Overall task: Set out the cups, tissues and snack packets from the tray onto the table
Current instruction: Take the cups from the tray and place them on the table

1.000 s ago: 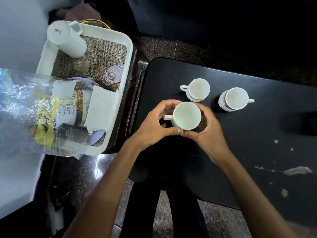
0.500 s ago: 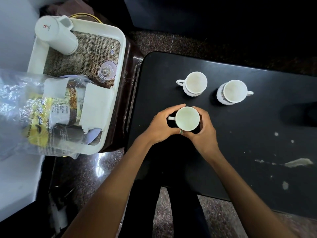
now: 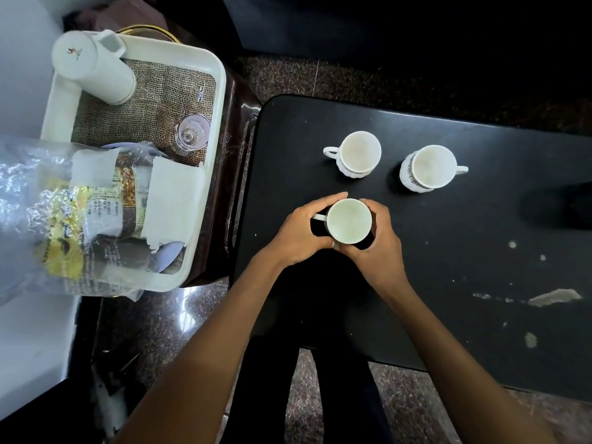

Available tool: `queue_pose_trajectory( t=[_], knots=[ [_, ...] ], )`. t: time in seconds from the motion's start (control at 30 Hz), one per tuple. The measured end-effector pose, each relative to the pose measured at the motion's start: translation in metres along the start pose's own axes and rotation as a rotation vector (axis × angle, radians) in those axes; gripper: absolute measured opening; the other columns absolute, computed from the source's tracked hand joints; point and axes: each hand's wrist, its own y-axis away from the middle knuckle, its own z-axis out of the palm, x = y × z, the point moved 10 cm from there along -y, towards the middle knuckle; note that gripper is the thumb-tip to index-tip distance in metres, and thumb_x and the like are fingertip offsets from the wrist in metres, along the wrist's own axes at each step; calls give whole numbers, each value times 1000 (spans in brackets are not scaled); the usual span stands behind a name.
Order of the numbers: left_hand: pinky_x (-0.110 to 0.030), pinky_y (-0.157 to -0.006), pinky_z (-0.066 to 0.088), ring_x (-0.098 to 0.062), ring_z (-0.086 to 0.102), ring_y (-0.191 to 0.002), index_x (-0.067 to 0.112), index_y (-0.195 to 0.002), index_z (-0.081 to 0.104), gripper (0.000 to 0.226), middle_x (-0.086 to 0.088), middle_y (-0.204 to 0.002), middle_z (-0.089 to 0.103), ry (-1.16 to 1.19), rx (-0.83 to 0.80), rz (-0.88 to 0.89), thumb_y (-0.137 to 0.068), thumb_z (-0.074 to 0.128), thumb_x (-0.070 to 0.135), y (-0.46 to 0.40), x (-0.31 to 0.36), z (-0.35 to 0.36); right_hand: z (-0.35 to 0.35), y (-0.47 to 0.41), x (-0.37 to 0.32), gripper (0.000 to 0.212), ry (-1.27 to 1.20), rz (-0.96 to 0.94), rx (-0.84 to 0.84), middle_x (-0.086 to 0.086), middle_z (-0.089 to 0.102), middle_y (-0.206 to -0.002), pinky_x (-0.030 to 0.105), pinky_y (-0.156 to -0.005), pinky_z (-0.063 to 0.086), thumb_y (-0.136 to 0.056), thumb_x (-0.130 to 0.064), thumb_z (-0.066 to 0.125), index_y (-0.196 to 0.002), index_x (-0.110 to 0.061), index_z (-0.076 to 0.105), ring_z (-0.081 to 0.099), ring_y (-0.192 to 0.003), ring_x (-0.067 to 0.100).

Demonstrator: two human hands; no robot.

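Observation:
Both hands cup a white cup (image 3: 348, 220) low over the black table (image 3: 464, 238); whether it touches the top I cannot tell. My left hand (image 3: 299, 233) wraps its handle side, my right hand (image 3: 376, 243) its right side. Two more white cups stand beyond, one (image 3: 360, 153) with its handle to the left, the other (image 3: 429, 167) with its handle to the right. At the left, the white tray (image 3: 216, 100) holds folded white tissues (image 3: 173, 200) and snack packets (image 3: 96, 216) partly inside a clear plastic bag.
In the tray's far corner stands a white lidded jug (image 3: 93, 67) on a burlap mat, with a small clear glass (image 3: 192, 133) near the right rim. The tray rests on a dark brown stand. Pale scuffs (image 3: 554, 298) mark the table at the right.
Both hands have lowered the cup toward the tabletop, just in front of the two standing cups. The tray's contents have not moved.

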Motion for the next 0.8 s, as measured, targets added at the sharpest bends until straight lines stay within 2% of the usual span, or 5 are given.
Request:
queue_pose_trajectory(
  t=[0.17, 0.37, 0.47, 0.57, 0.8],
  knots=[
    [-20, -111, 28, -5, 36, -136, 28, -145, 37, 93, 8, -147, 44, -53, 19, 9, -66, 76, -4, 3, 2, -2, 1, 2, 3, 91, 8, 17, -21, -8, 49, -137, 37, -104, 41, -62, -18, 84, -137, -29, 33, 46, -125, 12],
    [-20, -107, 25, 0, 31, -128, 33, -145, 35, 90, 8, -148, 37, -81, 36, -1, -71, 78, 4, 17, 2, -15, -2, 12, 6, 105, 3, 36, -65, -8, 32, -150, 42, -114, 29, -60, -26, 87, -144, -31, 24, 29, -139, 15],
    [-11, -99, 25, 0, 35, -127, 34, -140, 42, 77, 11, -143, 42, -72, 98, 13, -76, 77, 12, 27, 5, -28, -12, 20, -1, 84, -30, 42, -6, -10, 33, -147, 35, -114, 28, -72, -33, 79, -141, -30, 32, 29, -139, 11],
    [-3, -92, 30, -2, 46, -125, 31, -132, 51, 57, 13, -136, 51, 44, 206, 20, -82, 72, 15, 39, 8, -51, -26, 26, -24, 54, -51, -18, 148, -9, 46, -133, 29, -109, 33, -84, -21, 67, -134, -22, 46, 41, -129, 8],
    [-21, -91, 51, -4, 65, -94, 17, -112, 63, 29, 1, -109, 67, 281, 507, 123, -88, 62, 2, 72, 33, -128, 16, 18, -118, 27, -65, -193, 204, -2, 62, -114, 20, -94, 44, -89, -7, 57, -115, -15, 60, 57, -108, 10]
  ],
)
